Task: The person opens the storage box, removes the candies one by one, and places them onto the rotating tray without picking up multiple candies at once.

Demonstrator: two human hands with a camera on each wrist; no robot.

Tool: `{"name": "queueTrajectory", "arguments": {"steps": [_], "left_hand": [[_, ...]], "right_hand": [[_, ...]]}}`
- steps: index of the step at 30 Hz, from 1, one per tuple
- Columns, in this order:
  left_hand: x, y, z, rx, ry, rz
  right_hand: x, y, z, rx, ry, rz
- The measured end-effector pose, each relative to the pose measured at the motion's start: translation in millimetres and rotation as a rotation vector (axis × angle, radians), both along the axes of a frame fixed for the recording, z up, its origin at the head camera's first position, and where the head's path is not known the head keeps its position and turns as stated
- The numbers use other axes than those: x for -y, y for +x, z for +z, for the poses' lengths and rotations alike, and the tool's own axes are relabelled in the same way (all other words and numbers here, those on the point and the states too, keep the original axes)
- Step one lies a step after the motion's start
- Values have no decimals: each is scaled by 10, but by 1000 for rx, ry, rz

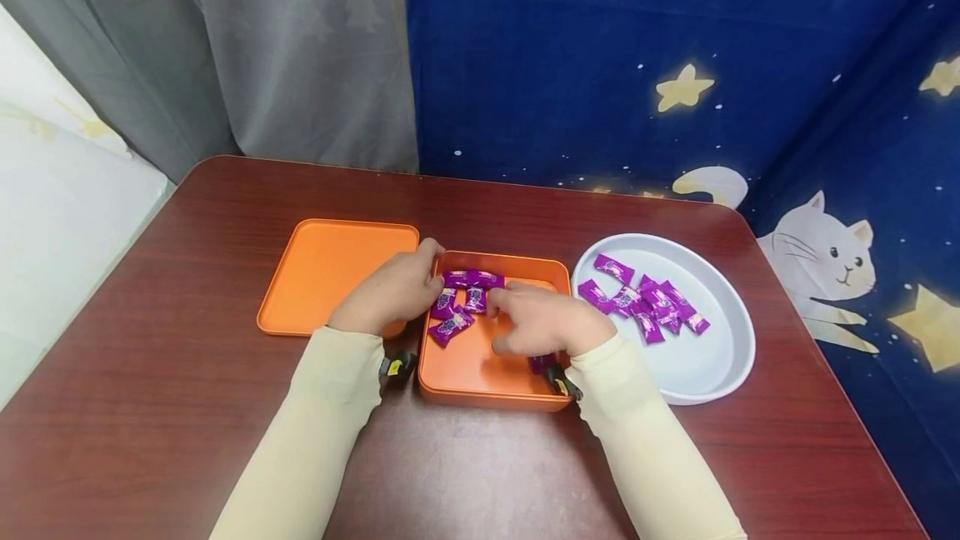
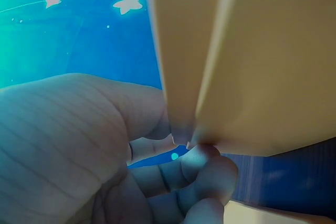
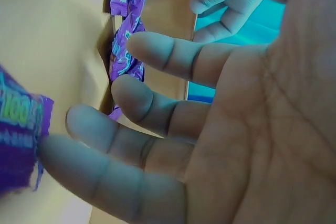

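Note:
My left hand (image 1: 393,290) is at the left wall of an orange box (image 1: 480,369); in the left wrist view its thumb and fingers grip the box's edge. Several purple-wrapped candies (image 1: 476,300) lie in the box's far left part. Over the middle of the box hovers my right hand (image 1: 551,319), its fingers loosely extended and apart. In the right wrist view the palm and fingers (image 3: 152,51) hold nothing. One candy (image 3: 21,135) lies close to the little fingertip; whether they touch is unclear. That candy is partly hidden below the right wrist in the head view.
Left of the box lies a flat orange lid (image 1: 341,265). A white oval tray (image 1: 727,348) on the right contains several more purple candies (image 1: 660,302). All stand on a reddish-brown table (image 1: 165,390), with grey and blue curtains (image 1: 555,57) behind its far edge.

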State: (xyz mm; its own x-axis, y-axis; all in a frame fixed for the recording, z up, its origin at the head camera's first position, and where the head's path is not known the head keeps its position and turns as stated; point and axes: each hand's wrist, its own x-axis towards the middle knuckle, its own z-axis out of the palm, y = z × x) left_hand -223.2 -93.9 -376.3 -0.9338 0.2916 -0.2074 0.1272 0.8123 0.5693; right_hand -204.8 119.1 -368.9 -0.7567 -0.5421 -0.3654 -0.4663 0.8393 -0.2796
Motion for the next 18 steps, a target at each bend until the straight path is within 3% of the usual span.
{"name": "queueTrajectory", "arguments": {"steps": [6, 14, 18], "left_hand": [[-2, 3, 3, -2, -4, 1], [8, 7, 0, 4, -1, 3], [6, 5, 2, 1, -1, -4]], "right_hand": [[-29, 0, 53, -3, -35, -29], [-29, -5, -10, 29, -67, 91], [-28, -6, -24, 38, -62, 87]]}}
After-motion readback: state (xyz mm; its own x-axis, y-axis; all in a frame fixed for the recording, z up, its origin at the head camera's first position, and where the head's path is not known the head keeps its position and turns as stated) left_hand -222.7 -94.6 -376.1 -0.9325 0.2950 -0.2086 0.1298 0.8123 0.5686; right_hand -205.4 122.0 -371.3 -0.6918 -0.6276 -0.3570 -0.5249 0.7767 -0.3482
